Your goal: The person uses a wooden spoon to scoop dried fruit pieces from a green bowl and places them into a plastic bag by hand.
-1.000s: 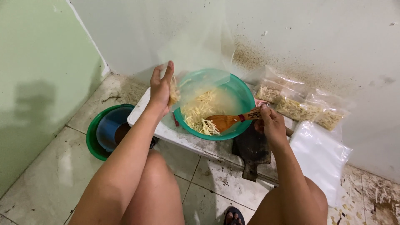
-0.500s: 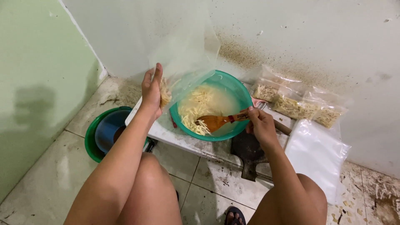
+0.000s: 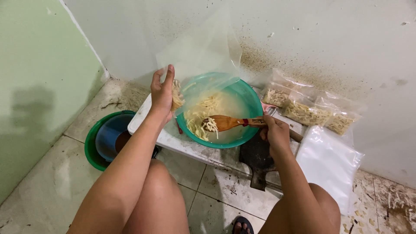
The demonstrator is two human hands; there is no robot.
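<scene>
My left hand (image 3: 162,92) holds a clear plastic bag (image 3: 203,52) upright over the left rim of a teal bowl (image 3: 242,93). The bag has some pale shredded strips at its bottom by my palm. My right hand (image 3: 275,132) grips the handle of a wooden spoon (image 3: 225,122). The spoon's blade lies inside the bowl with a small heap of shreds on it. More pale shreds (image 3: 200,116) lie in the bowl. The bowl rests on a white board (image 3: 182,145) low over the tiled floor.
Three filled clear bags (image 3: 305,110) lean against the stained wall at the right. A stack of flat plastic bags (image 3: 329,167) lies on the floor below them. A dark cutting board (image 3: 256,158) sits under my right wrist. A green basin holding a blue one (image 3: 106,138) stands at the left.
The plastic bag has been raised and spread open above the bowl's left side. The spoon has dipped lower into the bowl and now carries shreds.
</scene>
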